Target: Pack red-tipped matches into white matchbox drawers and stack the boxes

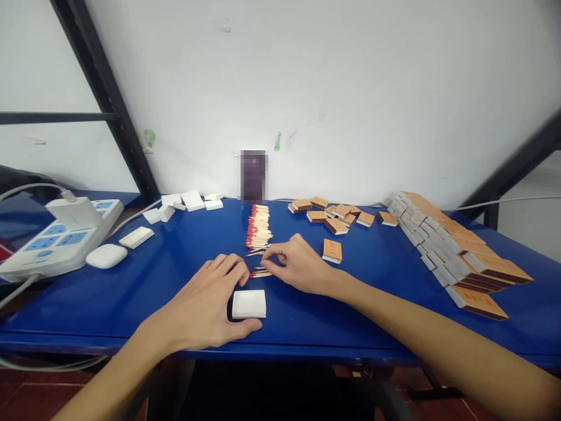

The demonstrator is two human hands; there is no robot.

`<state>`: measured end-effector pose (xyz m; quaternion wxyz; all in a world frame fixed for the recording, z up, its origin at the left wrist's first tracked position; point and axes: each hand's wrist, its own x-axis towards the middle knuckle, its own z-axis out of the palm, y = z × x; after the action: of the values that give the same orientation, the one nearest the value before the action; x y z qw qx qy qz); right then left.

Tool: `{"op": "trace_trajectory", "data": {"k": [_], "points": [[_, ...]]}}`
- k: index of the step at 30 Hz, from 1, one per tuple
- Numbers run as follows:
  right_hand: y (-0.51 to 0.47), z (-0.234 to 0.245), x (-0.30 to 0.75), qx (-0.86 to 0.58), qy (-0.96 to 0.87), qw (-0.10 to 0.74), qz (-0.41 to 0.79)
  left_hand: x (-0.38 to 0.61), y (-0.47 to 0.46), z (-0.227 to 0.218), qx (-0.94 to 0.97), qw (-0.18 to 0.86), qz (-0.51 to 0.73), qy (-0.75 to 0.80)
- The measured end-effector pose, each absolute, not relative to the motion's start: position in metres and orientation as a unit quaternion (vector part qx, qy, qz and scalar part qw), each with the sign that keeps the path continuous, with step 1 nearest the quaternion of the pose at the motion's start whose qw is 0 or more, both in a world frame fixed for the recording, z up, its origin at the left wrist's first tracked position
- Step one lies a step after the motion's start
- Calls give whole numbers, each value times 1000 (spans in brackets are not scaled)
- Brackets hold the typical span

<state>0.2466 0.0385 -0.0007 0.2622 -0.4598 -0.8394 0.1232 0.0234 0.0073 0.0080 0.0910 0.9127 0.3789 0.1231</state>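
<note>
A small white matchbox tray lies near the table's front edge. My left hand curves around its left side, fingers apart, the thumb along the front edge and the index fingertip just behind it; I cannot tell how firmly it touches. Just behind the tray, my right hand has its thumb and index finger pinched together at a few matches with red heads to the left. Beyond the fingertips, a long row of red-headed matches runs back towards the wall. What sits between the right fingertips is partly hidden.
Loose orange matchboxes lie at the back right, with one box nearer. A stepped stack of matchboxes stands far right. White trays are scattered back left, near a white earbud case and a power strip.
</note>
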Motion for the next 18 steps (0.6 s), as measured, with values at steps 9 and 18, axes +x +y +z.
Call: {"op": "trace_trajectory", "data": {"k": [9, 18], "points": [[35, 0, 258, -351, -896, 258, 85, 19, 2, 2, 900, 103, 151, 395], [34, -6, 257, -303, -931, 194, 66, 17, 1, -3, 896, 86, 162, 404]]}}
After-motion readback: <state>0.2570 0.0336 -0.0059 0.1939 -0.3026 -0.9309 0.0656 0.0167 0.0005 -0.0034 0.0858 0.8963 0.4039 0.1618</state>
